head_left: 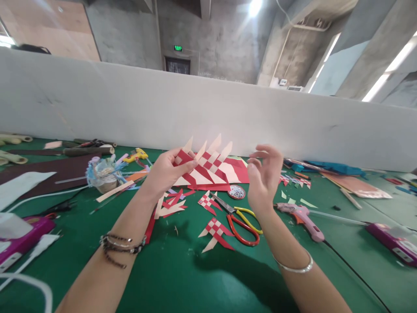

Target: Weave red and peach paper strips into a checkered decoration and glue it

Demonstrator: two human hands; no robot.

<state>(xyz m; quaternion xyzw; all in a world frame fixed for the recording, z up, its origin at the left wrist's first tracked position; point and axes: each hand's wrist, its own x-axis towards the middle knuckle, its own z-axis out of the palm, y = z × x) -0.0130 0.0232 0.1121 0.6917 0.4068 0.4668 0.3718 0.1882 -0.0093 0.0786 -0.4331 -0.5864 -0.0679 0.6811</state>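
Observation:
My left hand [166,171] is closed on a woven paper piece [211,161] in red and cream checks, its thumb in front. Pointed cream strip ends stick up and out from its edges. To the right of that piece, my right hand [264,180] is raised with its fingers curved and apart, and nothing shows in it. On the green table below lie two small woven paper fish [215,230], the farther one near the blades of scissors [234,211] with red and yellow handles. Cut paper strips [172,206] lie under my left wrist.
Red paper sheets [239,169] and a round tin of small beads [236,191] sit behind the scissors. A pink glue gun [302,217] with its cord is at right, a yellow one [137,155] at back left. A white partition [208,113] borders the table [156,278].

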